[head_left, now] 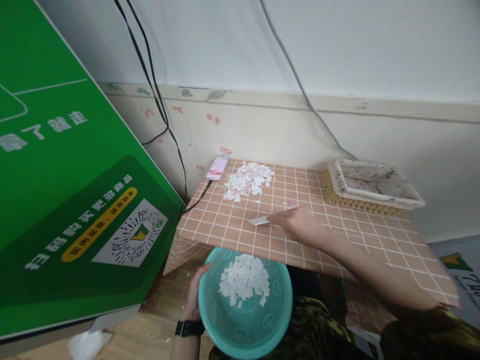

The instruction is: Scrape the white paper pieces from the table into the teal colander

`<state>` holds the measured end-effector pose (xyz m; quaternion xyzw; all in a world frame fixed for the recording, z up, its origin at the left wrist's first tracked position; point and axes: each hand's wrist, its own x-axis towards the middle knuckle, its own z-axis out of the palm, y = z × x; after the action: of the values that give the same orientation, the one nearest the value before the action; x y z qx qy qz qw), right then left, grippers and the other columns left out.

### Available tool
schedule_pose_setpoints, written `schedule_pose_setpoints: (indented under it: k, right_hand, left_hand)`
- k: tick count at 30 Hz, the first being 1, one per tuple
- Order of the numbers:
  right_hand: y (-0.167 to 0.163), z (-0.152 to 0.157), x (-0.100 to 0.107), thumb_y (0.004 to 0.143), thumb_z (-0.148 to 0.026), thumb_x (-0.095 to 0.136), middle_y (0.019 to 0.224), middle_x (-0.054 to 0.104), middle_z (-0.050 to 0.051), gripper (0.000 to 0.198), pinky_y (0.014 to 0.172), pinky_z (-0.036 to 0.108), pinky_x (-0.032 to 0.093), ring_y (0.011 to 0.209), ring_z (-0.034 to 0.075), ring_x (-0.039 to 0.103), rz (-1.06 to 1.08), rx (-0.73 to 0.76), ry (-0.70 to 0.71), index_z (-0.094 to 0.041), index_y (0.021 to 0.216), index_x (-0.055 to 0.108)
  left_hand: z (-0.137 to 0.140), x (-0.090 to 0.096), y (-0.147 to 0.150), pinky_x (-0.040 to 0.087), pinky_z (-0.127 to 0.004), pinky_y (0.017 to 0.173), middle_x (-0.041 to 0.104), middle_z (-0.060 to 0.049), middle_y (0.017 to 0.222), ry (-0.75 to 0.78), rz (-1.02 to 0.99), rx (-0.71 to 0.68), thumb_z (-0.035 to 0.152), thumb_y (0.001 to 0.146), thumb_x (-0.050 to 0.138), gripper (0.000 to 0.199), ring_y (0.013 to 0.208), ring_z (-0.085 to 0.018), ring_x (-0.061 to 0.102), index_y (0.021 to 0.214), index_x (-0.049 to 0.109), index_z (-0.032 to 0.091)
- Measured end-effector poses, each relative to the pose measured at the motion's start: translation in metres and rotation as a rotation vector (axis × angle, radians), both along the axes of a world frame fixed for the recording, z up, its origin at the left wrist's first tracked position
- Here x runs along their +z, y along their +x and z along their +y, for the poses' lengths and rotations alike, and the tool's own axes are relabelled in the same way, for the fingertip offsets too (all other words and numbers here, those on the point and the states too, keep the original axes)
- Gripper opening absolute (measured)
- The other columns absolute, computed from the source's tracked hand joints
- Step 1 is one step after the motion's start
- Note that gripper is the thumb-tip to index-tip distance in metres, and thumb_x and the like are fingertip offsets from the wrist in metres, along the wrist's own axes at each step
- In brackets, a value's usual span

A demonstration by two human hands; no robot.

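Note:
My left hand (195, 292), with a black band at the wrist, is closed on the left rim of a green plastic colander (245, 334). The colander sits just below the table's front edge, tilted toward me, with a heap of small white paper scraps (244, 279) inside. Over the tabletop, my right hand (294, 223) is closed on a flat white strip (259, 220), which looks like card or stiff paper. Farther back on the table lies a loose pile of white and pinkish paper scraps (249, 180). A small pinkish scrap (290, 203) rests just beyond my right hand.
A brown checked cloth covers the table (360, 237). At its back right stands a lined wicker basket (375, 187); a blurred-out object (217, 167) lies at the back left. A tall green panel (75, 175) borders the left side. Black cables (165, 117) hang along the wall.

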<state>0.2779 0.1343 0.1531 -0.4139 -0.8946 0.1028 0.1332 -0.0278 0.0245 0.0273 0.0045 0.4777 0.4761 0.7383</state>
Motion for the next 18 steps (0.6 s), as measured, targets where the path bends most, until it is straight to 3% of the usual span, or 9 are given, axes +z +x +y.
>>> schedule_pose_setpoints:
  k: [6,11,15,18]
  right_hand:
    - [-0.022,-0.038,-0.002,0.089,-0.022,0.041,0.086,0.071,0.007,0.04,0.061,0.027,0.043,0.068,0.016,0.063,0.074,-0.178,0.015,-0.02,0.127,0.053]
    - [-0.05,-0.038,-0.016,0.09,-0.024,0.039,0.083,0.072,0.007,0.033,0.061,0.026,0.042,0.067,0.016,0.064,0.181,-0.367,-0.075,-0.018,0.116,0.059]
    - [-0.023,-0.02,-0.023,0.086,-0.027,0.046,0.074,0.071,0.007,0.026,0.058,0.026,0.038,0.065,0.018,0.063,0.127,-0.578,-0.086,-0.018,0.097,0.068]
    - [0.019,-0.008,-0.024,0.082,-0.027,0.052,0.081,0.072,0.008,0.028,0.058,0.026,0.038,0.07,0.02,0.064,0.154,-0.719,-0.115,-0.017,0.101,0.07]
  left_hand:
    - [0.001,0.002,0.003,0.052,-0.029,0.055,0.072,-0.006,0.06,-0.04,0.075,0.028,0.021,0.068,0.068,0.01,0.053,-0.018,0.065,0.067,0.07,0.012]
    - [0.0,0.0,0.005,0.054,-0.029,0.055,0.071,-0.004,0.057,-0.049,0.162,0.054,0.019,0.067,0.067,0.007,0.051,-0.018,0.065,0.068,0.07,0.012]
    - [-0.001,-0.004,0.006,0.055,-0.031,0.057,0.072,-0.007,0.06,-0.056,0.159,0.025,0.02,0.07,0.066,0.009,0.058,-0.021,0.068,0.069,0.07,0.012]
    - [0.0,-0.005,0.006,0.056,-0.031,0.058,0.072,-0.006,0.06,-0.059,0.165,0.022,0.02,0.071,0.065,0.009,0.062,-0.022,0.069,0.069,0.07,0.012]
